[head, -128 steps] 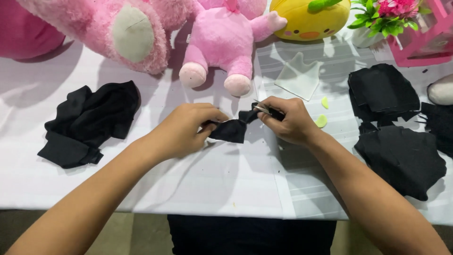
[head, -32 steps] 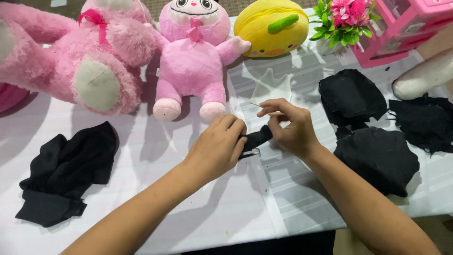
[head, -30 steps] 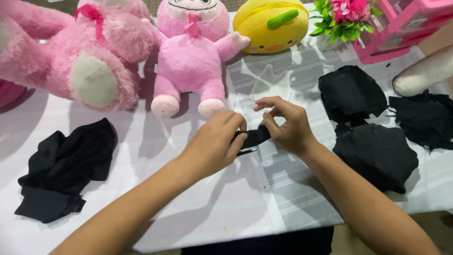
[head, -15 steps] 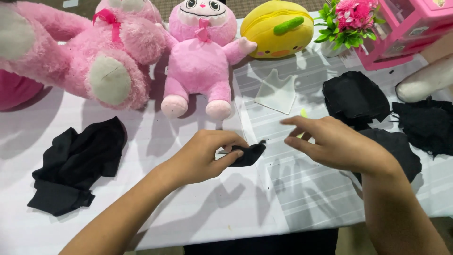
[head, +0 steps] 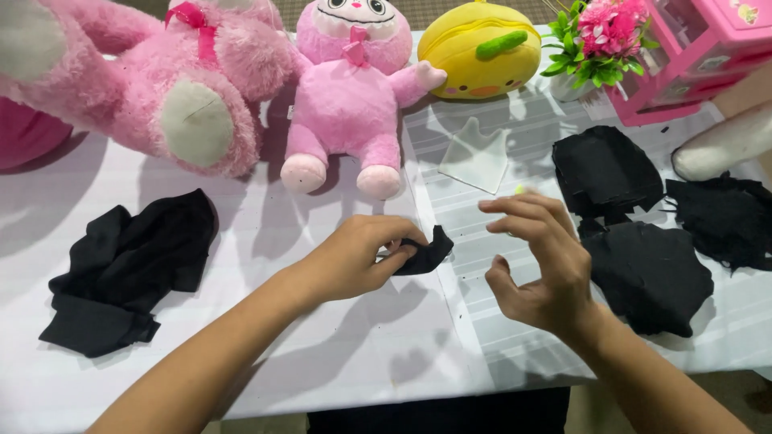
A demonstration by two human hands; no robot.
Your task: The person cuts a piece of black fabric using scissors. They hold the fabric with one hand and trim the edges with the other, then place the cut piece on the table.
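A white surface (head: 362, 354) fills the view, seen from above. Along its far edge lies a large fluffy pink plush bear (head: 153, 88), and just right of it sits a smaller pink plush doll (head: 350, 96) with a bow at its neck. Further right are a yellow plush pouch (head: 482, 48), a small pot of pink flowers (head: 599, 36) and a pink plastic box (head: 700, 48). A crumpled pile of black fabric (head: 129, 269) lies at the near left. At the right, several flat black fabric pieces (head: 643, 273) lie overlapping one another. A clear crown-shaped template (head: 476, 157) rests near the middle, beyond the hands.

The left hand (head: 358, 257) pinches a small black fabric piece (head: 425, 253) between thumb and fingers, holding it low over the middle of the surface. The right hand (head: 539, 261) hovers just right of it, open, its fingers spread and curled, gripping nothing and not touching the piece.
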